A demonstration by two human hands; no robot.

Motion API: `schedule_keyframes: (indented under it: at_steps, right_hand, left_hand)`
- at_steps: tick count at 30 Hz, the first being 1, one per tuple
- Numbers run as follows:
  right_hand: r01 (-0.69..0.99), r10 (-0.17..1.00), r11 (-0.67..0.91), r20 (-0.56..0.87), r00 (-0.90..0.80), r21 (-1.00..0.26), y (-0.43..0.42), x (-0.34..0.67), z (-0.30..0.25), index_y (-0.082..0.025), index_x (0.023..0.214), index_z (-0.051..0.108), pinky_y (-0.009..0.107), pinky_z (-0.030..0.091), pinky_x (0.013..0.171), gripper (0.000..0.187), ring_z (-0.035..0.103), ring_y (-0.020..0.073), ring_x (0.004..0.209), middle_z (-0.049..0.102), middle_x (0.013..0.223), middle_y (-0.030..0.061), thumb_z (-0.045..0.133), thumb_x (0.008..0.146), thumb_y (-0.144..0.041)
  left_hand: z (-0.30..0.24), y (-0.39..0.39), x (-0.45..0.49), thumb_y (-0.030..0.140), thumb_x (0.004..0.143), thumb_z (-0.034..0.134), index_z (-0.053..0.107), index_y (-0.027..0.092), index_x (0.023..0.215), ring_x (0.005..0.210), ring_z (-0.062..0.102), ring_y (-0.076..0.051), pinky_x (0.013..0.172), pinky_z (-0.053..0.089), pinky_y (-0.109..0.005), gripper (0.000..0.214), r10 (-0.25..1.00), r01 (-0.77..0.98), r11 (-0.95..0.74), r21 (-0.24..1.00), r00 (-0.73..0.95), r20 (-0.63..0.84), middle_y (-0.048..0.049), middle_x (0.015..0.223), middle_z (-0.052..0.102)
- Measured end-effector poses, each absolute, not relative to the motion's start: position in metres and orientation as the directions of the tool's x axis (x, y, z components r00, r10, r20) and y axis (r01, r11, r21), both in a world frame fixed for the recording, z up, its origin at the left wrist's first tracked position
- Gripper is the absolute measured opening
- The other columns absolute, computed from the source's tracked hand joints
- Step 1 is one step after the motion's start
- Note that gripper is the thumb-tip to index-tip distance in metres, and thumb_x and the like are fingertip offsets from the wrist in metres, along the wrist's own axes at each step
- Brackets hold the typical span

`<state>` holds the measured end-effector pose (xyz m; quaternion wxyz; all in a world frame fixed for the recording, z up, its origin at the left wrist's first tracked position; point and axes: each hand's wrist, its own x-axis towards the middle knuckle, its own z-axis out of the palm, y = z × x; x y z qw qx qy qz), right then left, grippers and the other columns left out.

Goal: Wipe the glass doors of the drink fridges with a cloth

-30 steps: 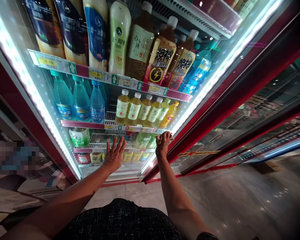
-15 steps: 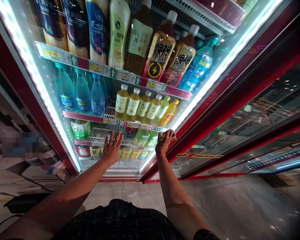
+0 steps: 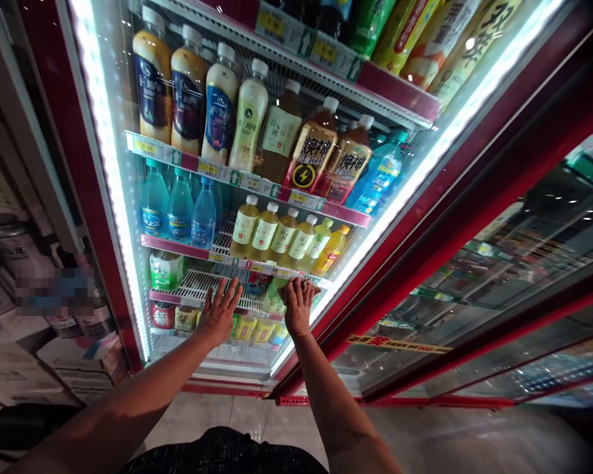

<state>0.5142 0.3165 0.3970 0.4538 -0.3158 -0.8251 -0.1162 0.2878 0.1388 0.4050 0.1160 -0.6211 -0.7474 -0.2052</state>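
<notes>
In the head camera's view, a person wearing a dark speckled top [image 3: 217, 453] is standing before a lit drinks cooler [image 3: 112, 283] and reaching both bare arms toward its front. The left hand [image 3: 220, 315] is spreading its fingers wide, holding nothing, its palm facing the bottom shelves; it appears to be resting on clear glass, though the reflections are making contact hard to confirm. The right hand [image 3: 298, 306] is curling its fingers over a brownish cloth [image 3: 315, 289] and gripping it, the cloth's edge showing past the fingers beside the right-hand light strip [image 3: 415, 164]. Just above that hand, small tea bottles [image 3: 261, 230] with pale labels are lining a shelf, a yellow bottle [image 3: 332, 250] standing at their right end. Blue bottles [image 3: 180, 207] are filling the left of the same shelf, and a green-labelled tub [image 3: 167, 271] is sitting below them. Higher up, milk tea bottles [image 3: 221, 108] are sharing a row with a red drink bottle [image 3: 309, 151] bearing a lightning mark. To the right, a yellow sign [image 3: 400, 344] is running across the neighbouring door, above a shiny floor [image 3: 425, 438].
</notes>
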Motion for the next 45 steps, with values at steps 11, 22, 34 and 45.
schedule_keyframes:
  at_steps: [11, 22, 34, 45]
  right_hand:
    - [0.615, 0.288, 0.788, 0.872, -0.396, 0.019, 0.313, 0.495, 0.413, -0.024, 0.157, 0.046, 0.064, 0.019, 0.129, 0.062, 0.002, 0.0267, 0.165, 0.048, 0.162, 0.0117, 0.041, 0.098, -0.007]
    - [0.596, 0.247, 0.8, 0.864, -0.439, 0.074, 0.301, 0.473, 0.41, -0.025, 0.151, 0.055, 0.061, 0.016, 0.13, 0.057, 0.005, 0.0263, 0.165, 0.057, 0.155, 0.0104, 0.044, 0.097, -0.009]
    - [0.565, 0.156, 0.806, 0.858, -0.489, 0.176, 0.296, 0.456, 0.429, -0.02, 0.14, 0.065, 0.055, 0.016, 0.131, 0.048, 0.005, 0.0238, 0.165, 0.067, 0.143, 0.0118, 0.045, 0.098, -0.009]
    - [0.531, 0.174, 0.825, 0.806, -0.565, 0.194, 0.301, 0.456, 0.434, -0.027, 0.144, 0.063, 0.056, 0.018, 0.13, 0.052, 0.025, 0.0278, 0.161, 0.067, 0.144, 0.0091, 0.047, 0.098, -0.011]
  left_hand:
    - [0.419, 0.128, 0.282, 0.022, 0.085, 0.059, 0.015, 0.027, 0.166, 0.163, 0.0, -0.031, 0.131, 0.005, -0.062, 0.092, 0.916, 0.986, 0.136, 0.099, -0.163, 0.366, -0.0044, 0.175, 0.008]
    - [0.422, 0.125, 0.272, 0.023, 0.084, 0.062, 0.018, 0.033, 0.165, 0.162, -0.003, -0.036, 0.129, 0.007, -0.069, 0.093, 0.93, 0.986, 0.143, 0.086, -0.164, 0.331, -0.0006, 0.175, 0.007]
    - [0.423, 0.12, 0.257, 0.019, 0.085, 0.057, 0.021, 0.034, 0.164, 0.163, 0.006, -0.031, 0.13, 0.002, -0.067, 0.089, 0.933, 0.992, 0.095, 0.089, -0.12, 0.339, 0.0005, 0.175, 0.01]
    - [0.42, 0.119, 0.251, 0.022, 0.088, 0.055, 0.02, 0.032, 0.165, 0.163, 0.006, -0.03, 0.131, 0.005, -0.064, 0.086, 0.932, 0.994, 0.073, 0.081, -0.097, 0.349, 0.0005, 0.175, 0.011]
